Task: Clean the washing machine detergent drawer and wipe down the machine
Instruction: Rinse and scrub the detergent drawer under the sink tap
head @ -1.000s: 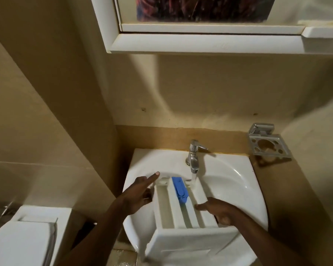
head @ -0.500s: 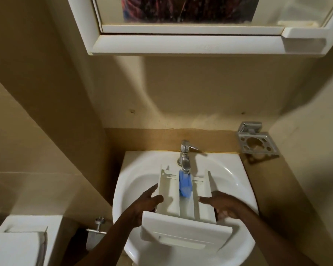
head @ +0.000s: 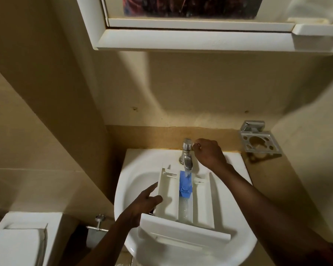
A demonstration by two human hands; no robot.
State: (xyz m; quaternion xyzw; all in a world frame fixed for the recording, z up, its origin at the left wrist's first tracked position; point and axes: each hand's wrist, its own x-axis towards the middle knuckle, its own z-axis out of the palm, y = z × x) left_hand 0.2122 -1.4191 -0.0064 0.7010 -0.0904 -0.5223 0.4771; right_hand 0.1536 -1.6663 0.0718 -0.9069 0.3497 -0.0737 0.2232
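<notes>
Rinsing the drawer [head: 167, 198] with one hand risks a slip

Below the tap [head: 187, 160], the sink [head: 127, 189] has the drawer tilted over its bowl. The drawer's back end is under the spout and its front panel is farthest from the tap. Only one hand steadies it, so I judge that a harder flow could splash past the rim. The wet plastic could also twist loose and drop. The left hand [head: 144, 203], left of the tap and nearer the person, grips the drawer's left wall, thumb on top and index finger straight. The right hand [head: 208, 152], just right of the tap, has its fingers curled on the handle. Water runs onto the blue insert [head: 185, 186] directly under the spout.
</notes>
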